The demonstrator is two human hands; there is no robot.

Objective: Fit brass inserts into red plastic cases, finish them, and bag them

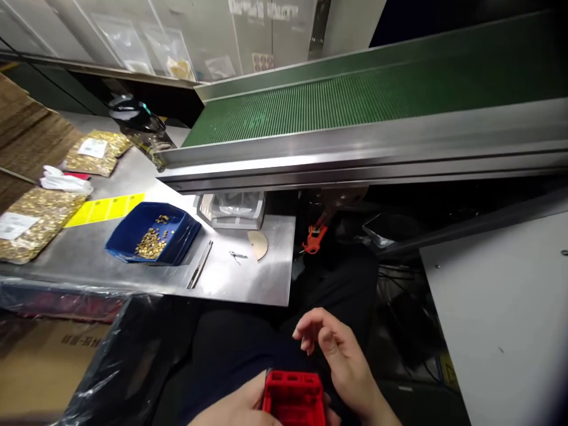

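My left hand (242, 405) is wrapped round a red plastic housing (295, 381), an open boxy part with small slots along its top edge. It is held low over my lap, and its lower end runs out of the picture. To the right of it and a little higher, my right hand (335, 355) is raised with curled fingers apart and nothing visible between them. On the metal table, a blue bin (180, 234) holds many small brass-coloured pieces (152, 242). Beside the bin lie tweezers (200, 264), a small metal piece (238, 255) and a tan disc-like piece (258, 245).
A green conveyor belt (302, 109) with metal side rails crosses above the table. Bags of brass pieces (48, 213), a yellow label strip (106, 208) and a grey tray (237, 222) are on the left. An orange tool (315, 238) hangs under the conveyor; a white panel (506, 307) stands right.
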